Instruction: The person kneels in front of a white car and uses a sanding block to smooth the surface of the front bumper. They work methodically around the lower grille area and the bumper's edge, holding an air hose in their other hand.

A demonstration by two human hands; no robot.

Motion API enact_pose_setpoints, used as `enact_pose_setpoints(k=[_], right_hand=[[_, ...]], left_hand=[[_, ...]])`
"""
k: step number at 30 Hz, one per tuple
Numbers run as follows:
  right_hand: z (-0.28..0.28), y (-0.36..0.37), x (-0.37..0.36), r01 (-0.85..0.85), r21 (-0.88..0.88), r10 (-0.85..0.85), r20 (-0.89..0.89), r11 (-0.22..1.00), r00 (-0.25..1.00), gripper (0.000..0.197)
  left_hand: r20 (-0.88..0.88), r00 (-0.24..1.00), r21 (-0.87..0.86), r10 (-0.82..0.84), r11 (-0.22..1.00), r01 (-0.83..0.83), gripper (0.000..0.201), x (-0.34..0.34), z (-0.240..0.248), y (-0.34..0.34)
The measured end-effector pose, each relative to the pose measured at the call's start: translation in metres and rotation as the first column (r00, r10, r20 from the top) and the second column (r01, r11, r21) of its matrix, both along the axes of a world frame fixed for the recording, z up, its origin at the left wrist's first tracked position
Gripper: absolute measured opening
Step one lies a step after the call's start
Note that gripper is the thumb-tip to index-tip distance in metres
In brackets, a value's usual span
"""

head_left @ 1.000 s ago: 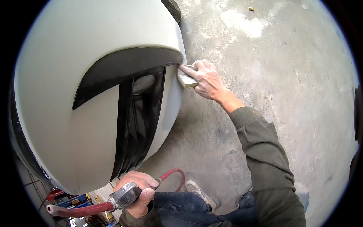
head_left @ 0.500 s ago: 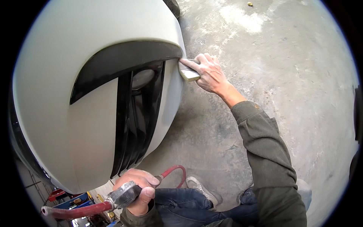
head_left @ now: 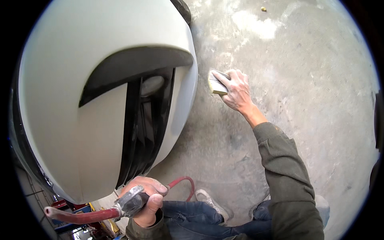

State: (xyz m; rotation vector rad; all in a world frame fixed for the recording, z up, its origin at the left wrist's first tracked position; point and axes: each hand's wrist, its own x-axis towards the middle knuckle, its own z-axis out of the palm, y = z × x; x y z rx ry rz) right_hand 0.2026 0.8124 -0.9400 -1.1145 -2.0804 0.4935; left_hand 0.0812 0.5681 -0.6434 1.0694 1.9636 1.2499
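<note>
My right hand (head_left: pixel 239 91) grips a sanding block (head_left: pixel 216 85), grey-white on its face with a yellowish edge. Hand and block are in the air over the floor, apart from the car bumper (head_left: pixel 100 148) to their left. Down at the lower left, my left hand (head_left: pixel 149 205) is wrapped around an air blow gun (head_left: pixel 133 202), dark and dusty with a grey lever. A short red tube (head_left: pixel 84 216) sticks out of the gun's left end, and a red hose (head_left: pixel 187 178) curves away from its other end. Pale dust covers my fingers.
The white car front has a dark headlight-shaped panel (head_left: pixel 138 62) and a black slotted recess (head_left: pixel 150 116). A dark tyre (head_left: pixel 183 10) shows at the top. Grey concrete floor (head_left: pixel 312 80) lies to the right. My shoe (head_left: pixel 212 205) is below, with shop clutter (head_left: pixel 74 208) at the lower left.
My right hand has drawn the sanding block off the bumper's edge, moving right and slightly nearer to me. My left hand keeps its hold on the blow gun, almost in place.
</note>
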Motion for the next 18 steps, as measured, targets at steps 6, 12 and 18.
enact_pose_setpoints(k=[6, 12, 18], right_hand=[[0.035, 0.017, -0.051, -0.070, 0.113, 0.068, 0.025, 0.991, 0.997, 0.055], [0.028, -0.002, -0.026, 0.097, -0.040, -0.079, 0.330, 0.994, 0.941, 0.049], [0.001, -0.053, 0.013, 0.311, -0.489, -0.413, -0.114, 0.815, 0.904, 0.042]], left_hand=[[-0.021, 0.999, 0.037, -0.041, 0.998, 0.042, 0.025, 0.001, -0.005, -0.003], [0.020, 0.994, 0.096, -0.108, 0.990, 0.106, 0.023, -0.005, -0.009, -0.033], [0.057, 0.997, 0.117, -0.047, 0.992, 0.040, 0.025, 0.006, 0.006, -0.051]])
